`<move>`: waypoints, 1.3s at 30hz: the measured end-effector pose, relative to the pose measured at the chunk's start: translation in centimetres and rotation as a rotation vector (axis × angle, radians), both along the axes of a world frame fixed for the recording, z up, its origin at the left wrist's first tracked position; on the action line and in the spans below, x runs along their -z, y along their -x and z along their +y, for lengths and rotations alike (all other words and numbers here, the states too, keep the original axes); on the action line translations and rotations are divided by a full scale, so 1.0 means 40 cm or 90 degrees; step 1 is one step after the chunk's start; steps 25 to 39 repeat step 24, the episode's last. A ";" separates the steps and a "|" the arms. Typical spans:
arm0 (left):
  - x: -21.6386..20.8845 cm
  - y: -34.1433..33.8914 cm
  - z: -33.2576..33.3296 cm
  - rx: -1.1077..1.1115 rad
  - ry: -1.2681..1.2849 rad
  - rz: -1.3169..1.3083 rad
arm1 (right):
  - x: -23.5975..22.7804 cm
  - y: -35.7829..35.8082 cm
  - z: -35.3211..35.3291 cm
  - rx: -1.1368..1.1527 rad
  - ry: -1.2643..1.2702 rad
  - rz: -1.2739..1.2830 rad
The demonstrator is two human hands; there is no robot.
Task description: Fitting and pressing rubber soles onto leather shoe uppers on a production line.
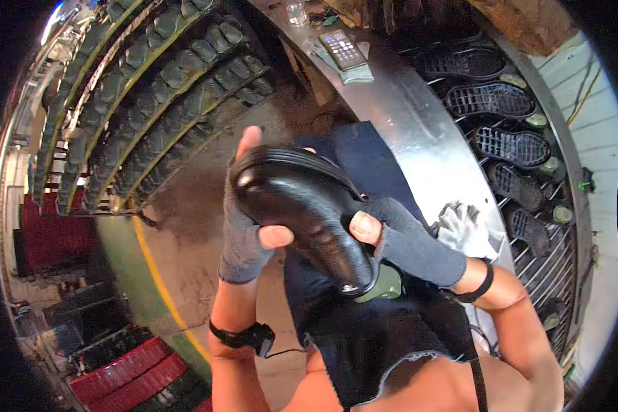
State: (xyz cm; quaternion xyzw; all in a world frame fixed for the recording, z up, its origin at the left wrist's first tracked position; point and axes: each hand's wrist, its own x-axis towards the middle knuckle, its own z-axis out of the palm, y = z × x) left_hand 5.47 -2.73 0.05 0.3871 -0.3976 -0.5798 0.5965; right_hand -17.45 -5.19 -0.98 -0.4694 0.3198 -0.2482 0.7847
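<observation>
Both of my hands hold a glossy black shoe (302,209) above my lap, tilted with its rounded toe to the upper left. Part of a green shoe last (386,285) shows at its heel end. My left hand (244,237) is closed round the toe end, its thumb pressed on the upper. My right hand (408,240) grips the shoe nearer the heel, thumb on the near side. Each hand wears a grey glove with bare fingertips. The fingers behind the shoe are mostly hidden. A dark apron (384,154) lies below the shoe.
A metal bench (419,134) runs along my right, bearing a phone (343,50) on a cloth and a crumpled pale cloth (467,226). Beyond it a rack holds several black shoes (491,101), soles showing. Shelves of dark lasts or shoes (161,72) stand at the far left.
</observation>
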 end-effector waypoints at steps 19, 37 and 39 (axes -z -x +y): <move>0.156 0.021 0.043 0.109 0.010 0.122 | 0.072 0.140 0.030 0.018 0.614 0.041; 0.023 0.124 0.002 0.125 -0.012 -0.102 | -0.078 0.217 -0.056 0.260 0.468 0.192; 0.023 0.124 0.002 0.125 -0.012 -0.102 | -0.078 0.217 -0.056 0.260 0.468 0.192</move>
